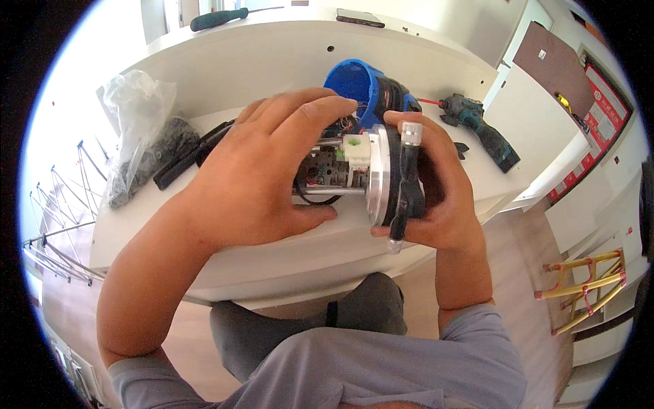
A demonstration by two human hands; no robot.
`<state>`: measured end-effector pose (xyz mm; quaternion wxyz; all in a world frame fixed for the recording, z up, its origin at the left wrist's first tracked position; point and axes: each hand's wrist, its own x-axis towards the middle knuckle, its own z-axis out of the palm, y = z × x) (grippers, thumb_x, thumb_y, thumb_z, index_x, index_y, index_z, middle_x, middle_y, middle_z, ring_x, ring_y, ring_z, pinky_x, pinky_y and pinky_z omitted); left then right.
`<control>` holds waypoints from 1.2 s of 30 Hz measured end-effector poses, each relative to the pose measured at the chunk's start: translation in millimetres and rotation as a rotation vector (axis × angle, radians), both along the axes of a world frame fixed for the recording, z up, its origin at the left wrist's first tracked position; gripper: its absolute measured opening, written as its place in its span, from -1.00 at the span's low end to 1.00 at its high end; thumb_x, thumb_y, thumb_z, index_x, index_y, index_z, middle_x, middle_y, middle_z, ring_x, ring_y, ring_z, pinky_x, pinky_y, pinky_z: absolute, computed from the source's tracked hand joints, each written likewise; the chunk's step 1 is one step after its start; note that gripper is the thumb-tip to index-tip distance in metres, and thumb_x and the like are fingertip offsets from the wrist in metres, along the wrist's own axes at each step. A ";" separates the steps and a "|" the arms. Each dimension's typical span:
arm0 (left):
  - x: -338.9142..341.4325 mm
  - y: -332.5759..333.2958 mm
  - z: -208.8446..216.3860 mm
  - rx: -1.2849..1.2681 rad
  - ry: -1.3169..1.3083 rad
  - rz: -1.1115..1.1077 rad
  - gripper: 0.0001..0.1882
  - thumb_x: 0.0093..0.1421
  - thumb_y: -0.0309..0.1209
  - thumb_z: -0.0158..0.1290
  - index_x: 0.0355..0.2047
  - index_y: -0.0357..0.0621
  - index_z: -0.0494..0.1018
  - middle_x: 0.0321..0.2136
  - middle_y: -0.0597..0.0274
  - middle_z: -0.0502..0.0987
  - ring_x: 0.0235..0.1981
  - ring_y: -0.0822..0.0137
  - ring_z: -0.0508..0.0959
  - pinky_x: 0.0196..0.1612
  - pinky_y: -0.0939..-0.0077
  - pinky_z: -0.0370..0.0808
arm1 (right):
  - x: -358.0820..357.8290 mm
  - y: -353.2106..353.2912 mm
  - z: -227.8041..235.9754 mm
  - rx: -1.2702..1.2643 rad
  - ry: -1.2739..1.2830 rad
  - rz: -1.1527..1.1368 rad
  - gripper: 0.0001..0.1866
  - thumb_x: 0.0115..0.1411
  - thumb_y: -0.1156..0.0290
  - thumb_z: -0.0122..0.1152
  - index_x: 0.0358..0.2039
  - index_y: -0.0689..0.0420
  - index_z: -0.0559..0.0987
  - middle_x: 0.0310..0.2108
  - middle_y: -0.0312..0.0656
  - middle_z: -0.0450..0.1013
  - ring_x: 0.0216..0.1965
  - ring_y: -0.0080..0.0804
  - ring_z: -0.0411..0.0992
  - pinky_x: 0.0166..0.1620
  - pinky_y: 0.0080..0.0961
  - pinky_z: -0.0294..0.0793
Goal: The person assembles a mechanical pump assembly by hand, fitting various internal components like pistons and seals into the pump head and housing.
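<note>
Over a white bench, I hold an opened mechanical assembly (357, 160) in both hands, lying on its side. It has metal rods, small boards, a white block and wires, and ends in a silver round flange (379, 177) with a black crossbar (407, 184) tipped by metal knobs. My left hand (252, 170) curls round the left end, fingers over the top and thumb below; its palm hides that end. My right hand (449, 180) grips the round black end from the right, fingers above and thumb beneath. Just behind stands a blue open-ended cylindrical housing (371, 85), tilted toward me.
A cordless drill (480, 126) with a red bit lies right of the housing. To the left are a clear plastic bag (139, 102) and black parts (194, 157). The raised back ledge carries a green screwdriver (219, 19) and a phone (359, 18). A yellow frame (589, 279) stands right.
</note>
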<state>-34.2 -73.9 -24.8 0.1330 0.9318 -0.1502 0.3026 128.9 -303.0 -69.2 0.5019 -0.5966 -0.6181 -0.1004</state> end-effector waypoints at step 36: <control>23.4 -17.8 -2.2 0.087 -0.140 -0.094 0.05 -0.21 -0.21 0.50 0.32 -0.27 0.36 0.22 -0.16 0.52 0.27 -0.25 0.49 0.47 -0.12 0.30 | 2.4 -0.6 -6.8 0.024 -0.048 -0.073 0.18 -0.30 0.37 0.72 0.45 0.08 0.39 0.42 0.02 0.30 0.38 0.03 0.38 0.31 -0.16 0.55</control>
